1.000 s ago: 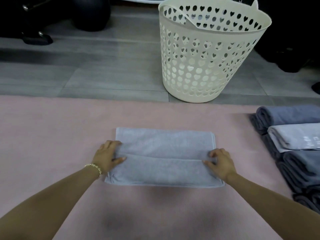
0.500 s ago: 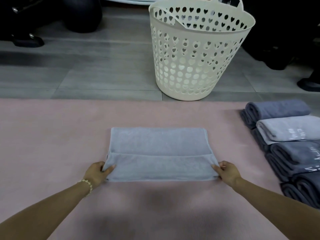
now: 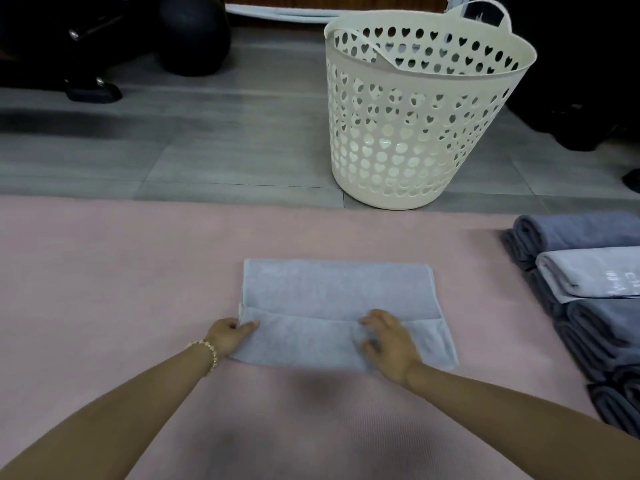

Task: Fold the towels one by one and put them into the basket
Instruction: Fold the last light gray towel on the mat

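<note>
Both bare forearms reach forward over a pink mat (image 3: 104,289) to a pale grey-blue towel (image 3: 332,292) that lies folded flat in the middle of it. The left hand (image 3: 227,337), with a beaded bracelet (image 3: 209,353) on its wrist, is at the towel's near left corner. Its thumb lies on top of the cloth and its fingers curl at the edge, pinching it. The right hand (image 3: 389,344) lies palm down on the near folded flap, right of the towel's middle. It is blurred, but its fingers look spread and fairly straight, pressing on the cloth rather than gripping it.

A cream plastic basket (image 3: 415,140) with heart-shaped holes stands upright on the grey tiled floor (image 3: 207,150), just past the mat's far edge and a little right of the towel. One handle stands up at the far rim and the other droops inward. Through the rim and holes only its own pale walls and bottom show.

At the mat's right edge sits a stack of towels (image 3: 588,271), mostly dark grey with one pale one on top, well apart from the towel in hand. Bare mat lies to the left of the towel, in front of it, and between it and the stack. Dark shapes stand at the back of the floor, too dim to name.
</note>
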